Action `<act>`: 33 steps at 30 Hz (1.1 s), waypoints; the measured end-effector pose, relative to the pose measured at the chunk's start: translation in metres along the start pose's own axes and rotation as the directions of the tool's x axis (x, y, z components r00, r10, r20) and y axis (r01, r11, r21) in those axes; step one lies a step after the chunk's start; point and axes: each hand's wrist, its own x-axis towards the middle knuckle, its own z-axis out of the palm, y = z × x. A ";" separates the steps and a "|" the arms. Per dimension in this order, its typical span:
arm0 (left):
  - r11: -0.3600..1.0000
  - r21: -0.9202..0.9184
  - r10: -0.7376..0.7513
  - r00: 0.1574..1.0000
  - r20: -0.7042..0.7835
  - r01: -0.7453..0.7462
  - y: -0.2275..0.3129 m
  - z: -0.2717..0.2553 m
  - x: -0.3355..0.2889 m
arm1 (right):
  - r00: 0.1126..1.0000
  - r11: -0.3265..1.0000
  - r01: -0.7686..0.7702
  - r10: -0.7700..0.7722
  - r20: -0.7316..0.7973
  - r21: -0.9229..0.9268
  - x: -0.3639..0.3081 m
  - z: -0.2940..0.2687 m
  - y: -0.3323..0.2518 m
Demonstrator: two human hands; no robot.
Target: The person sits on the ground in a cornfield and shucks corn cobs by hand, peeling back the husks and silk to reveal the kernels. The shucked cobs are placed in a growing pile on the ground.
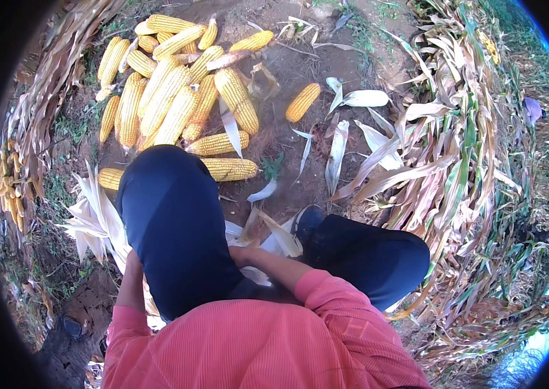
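Observation:
My left hand [133,262] reaches down on the outer side of my left thigh, beside pale dry corn husks [107,219]. Its fingers are hidden by the leg. Between my legs lies my right hand [242,255], close to more loose husks [282,236]; its fingers disappear behind the left thigh, so what either hand holds does not show. Past my left knee is a pile of husked yellow corn cobs [169,97]. One single cob [303,102] lies apart, to the right of the pile.
Dry corn stalks and leaves [456,129] are heaped along the right. Another heap of stalks [60,78] stands at the far left, with a smaller group of cobs [11,185] below it. Loose husks [337,155] are scattered on bare soil ahead.

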 end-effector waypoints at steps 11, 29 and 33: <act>0.986 0.150 -0.071 0.997 0.018 0.067 0.015 -0.019 0.021 | 0.202 0.902 -0.052 0.430 -0.880 0.428 -0.122 -0.219 0.054; 0.996 0.092 -0.022 0.999 0.036 0.018 0.115 0.031 0.109 | -0.120 0.473 -0.855 0.216 -0.969 0.212 -0.255 -0.388 0.209; 0.995 0.096 -0.009 1.000 0.024 0.007 0.134 0.029 0.120 | 0.082 0.332 -0.943 0.175 -0.981 -0.019 -0.254 -0.405 0.233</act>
